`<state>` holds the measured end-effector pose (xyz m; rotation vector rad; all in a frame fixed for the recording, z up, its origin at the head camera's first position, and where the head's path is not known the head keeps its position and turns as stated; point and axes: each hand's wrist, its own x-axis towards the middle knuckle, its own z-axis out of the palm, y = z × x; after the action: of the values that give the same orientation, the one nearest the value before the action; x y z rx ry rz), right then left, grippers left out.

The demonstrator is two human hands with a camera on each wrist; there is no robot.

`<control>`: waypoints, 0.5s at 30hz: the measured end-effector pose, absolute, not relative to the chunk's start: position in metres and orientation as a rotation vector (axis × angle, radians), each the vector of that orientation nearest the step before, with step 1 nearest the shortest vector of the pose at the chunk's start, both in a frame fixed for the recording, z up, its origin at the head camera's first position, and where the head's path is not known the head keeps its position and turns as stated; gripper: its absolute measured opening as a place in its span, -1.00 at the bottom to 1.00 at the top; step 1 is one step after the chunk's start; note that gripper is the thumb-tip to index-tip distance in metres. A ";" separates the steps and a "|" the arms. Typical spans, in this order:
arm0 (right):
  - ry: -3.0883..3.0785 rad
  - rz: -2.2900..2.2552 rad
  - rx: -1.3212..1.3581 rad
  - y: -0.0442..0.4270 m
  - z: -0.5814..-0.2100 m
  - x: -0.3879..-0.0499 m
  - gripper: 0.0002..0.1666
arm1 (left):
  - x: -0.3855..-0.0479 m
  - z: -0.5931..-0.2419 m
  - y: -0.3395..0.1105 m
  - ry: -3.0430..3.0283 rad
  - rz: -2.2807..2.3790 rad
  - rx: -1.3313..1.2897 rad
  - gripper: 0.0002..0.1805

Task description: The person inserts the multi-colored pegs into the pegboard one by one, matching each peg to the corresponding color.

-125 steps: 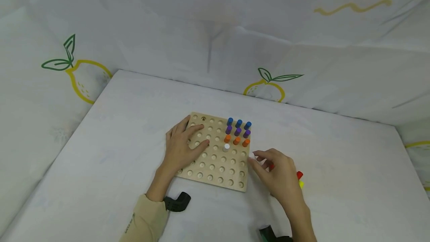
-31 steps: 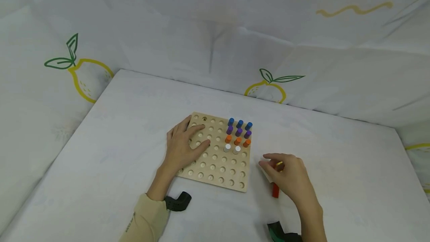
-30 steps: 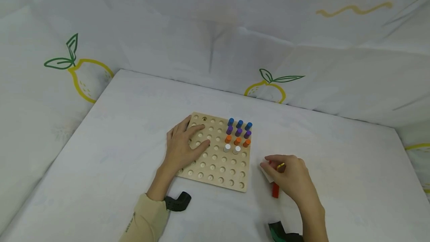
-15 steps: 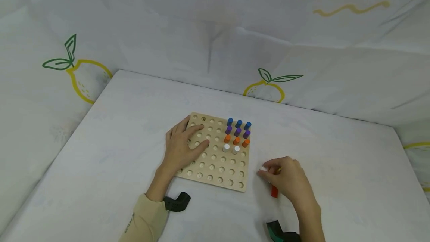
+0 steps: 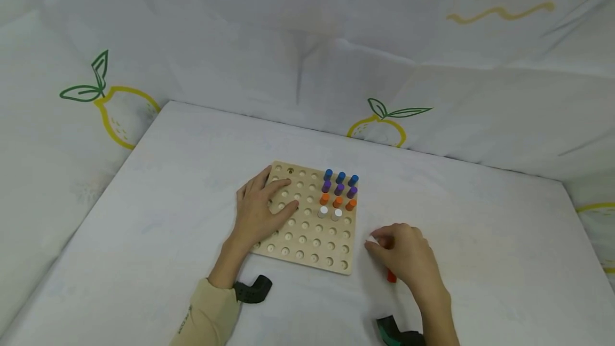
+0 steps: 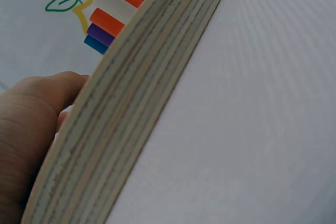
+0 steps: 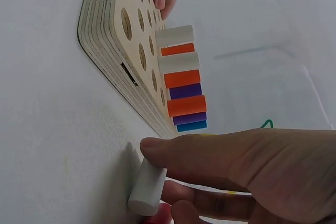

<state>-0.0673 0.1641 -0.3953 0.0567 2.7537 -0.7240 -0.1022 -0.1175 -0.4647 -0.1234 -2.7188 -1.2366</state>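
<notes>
A square wooden pegboard lies on the table with rows of round holes. At its far right corner stand blue pegs, purple pegs, orange pegs and two white pegs. My left hand rests on the board's left side, thumb and index finger spread over the top. Right of the board, my right hand pinches a white peg between thumb and fingers, apart from the board. A red peg shows partly beneath that hand.
A white cloth covers the table, and a lemon-printed curtain hangs behind it. Black wrist straps are on both wrists.
A second white peg now stands in the board beside the first. My right hand has picked up another white peg and shifted slightly left toward the board. My left hand stays put.
</notes>
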 end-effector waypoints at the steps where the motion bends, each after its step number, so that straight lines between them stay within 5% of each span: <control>1: 2.764 -0.726 0.046 0.163 -0.395 -0.067 -0.74 | -0.102 -0.465 -0.117 -2.720 -1.236 -0.123 -0.46; 15: 2.914 -0.841 -0.068 0.160 -0.395 -0.069 -0.79 | -0.102 -0.465 -0.117 -2.723 -1.235 -0.119 -0.45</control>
<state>-0.0692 0.1599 -0.3951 -0.0679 2.9137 -0.8406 -0.1025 -0.1174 -0.4649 -0.1193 -2.7232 -1.2354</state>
